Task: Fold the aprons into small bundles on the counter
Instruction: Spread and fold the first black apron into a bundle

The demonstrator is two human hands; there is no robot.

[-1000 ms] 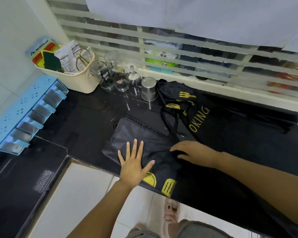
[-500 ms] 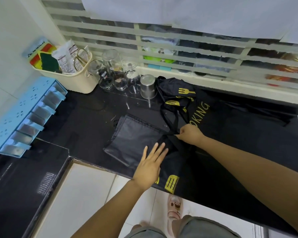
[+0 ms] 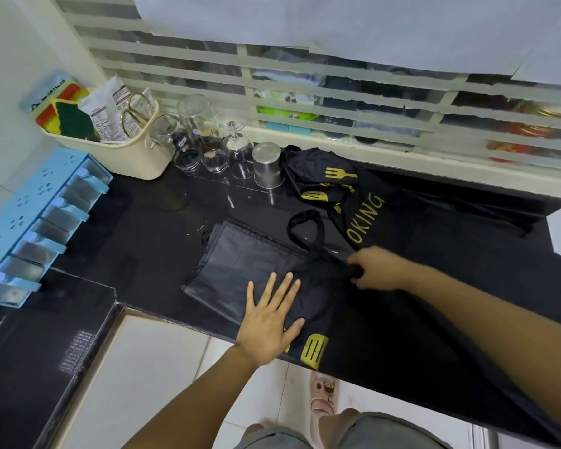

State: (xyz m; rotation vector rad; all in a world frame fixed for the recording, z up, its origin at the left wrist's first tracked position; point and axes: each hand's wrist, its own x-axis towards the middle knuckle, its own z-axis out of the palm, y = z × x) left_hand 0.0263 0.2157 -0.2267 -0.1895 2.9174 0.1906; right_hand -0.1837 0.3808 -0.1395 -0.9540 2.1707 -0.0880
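Apron [image 3: 240, 270], half folded, lies at the front edge of the glossy black desk [image 3: 149, 228], its thin matte cloth squared into a flat panel, the neck strap [image 3: 305, 231] looped loose behind. The left hand [image 3: 269, 322] keeps pressing the panel with spread fingers [image 3: 284, 283]. The right hand [image 3: 379, 268], flat a second ago, now pinches a bunch of cloth below the strap, so another fold seems imminent.

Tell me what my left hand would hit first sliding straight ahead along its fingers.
Probably the black strap loop just ahead, though depth is unclear. The left hand lies flat on the folded apron.
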